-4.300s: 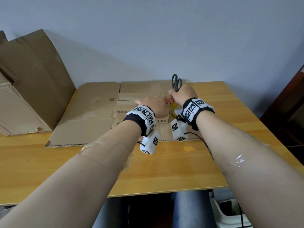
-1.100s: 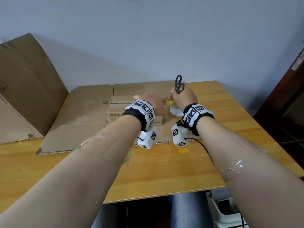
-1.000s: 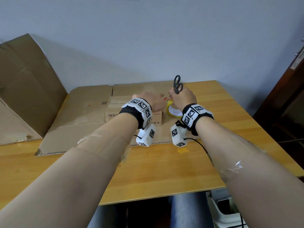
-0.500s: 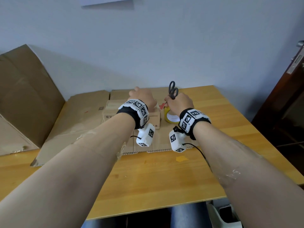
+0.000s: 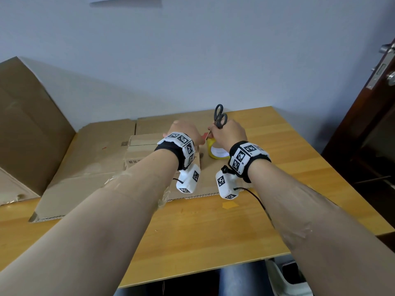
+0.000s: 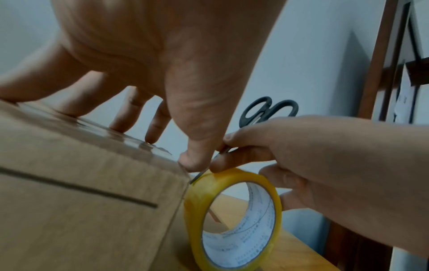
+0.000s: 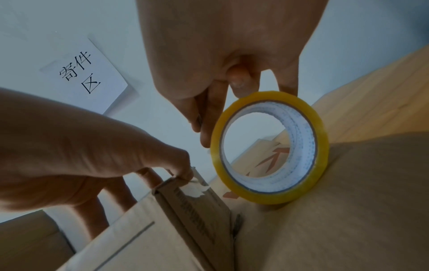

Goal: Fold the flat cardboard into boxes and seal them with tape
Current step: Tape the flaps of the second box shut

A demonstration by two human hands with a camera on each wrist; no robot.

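A white paper sign [image 7: 87, 73] with black printed characters hangs on the pale wall [image 5: 192, 50]. A dark wooden door [image 5: 376, 116] with metal fittings stands right of the wooden worktop [image 5: 203, 227].

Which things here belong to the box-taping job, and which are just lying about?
In the job:
- small box, left hand pressing its taped top
- tape roll and scissors, both held by right hand
- flat cardboard underneath

Lying about:
- large cardboard at the wall
- paper sign
- door
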